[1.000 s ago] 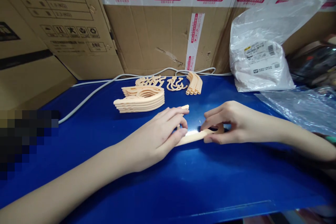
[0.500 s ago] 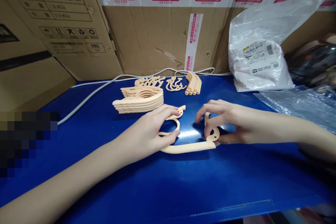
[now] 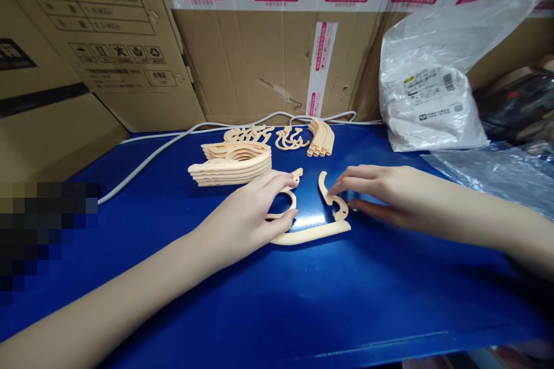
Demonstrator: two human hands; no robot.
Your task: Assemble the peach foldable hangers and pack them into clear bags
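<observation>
My left hand lies over a beige plastic hanger piece with a round loop, its fingers and thumb curled onto it and hiding much of it. Extending right from under that hand is a curved hanger arm. A beige S-shaped hook stands by the arm's right end; whether the two are joined I cannot tell. At the hook, my right hand has its fingers and thumb apart, the index fingertip touching or just beside it. Behind my left hand is a stack of beige hanger bodies.
At the table's back lie several loose hooks, more hooks and a bunch of curved arms. A white cable runs behind them. Cardboard boxes wall the back and left. A white plastic bag stands right.
My right hand's fingers have loosened from around the hook, which now shows more fully and sits slightly further left. My left hand stays on the looped piece.
</observation>
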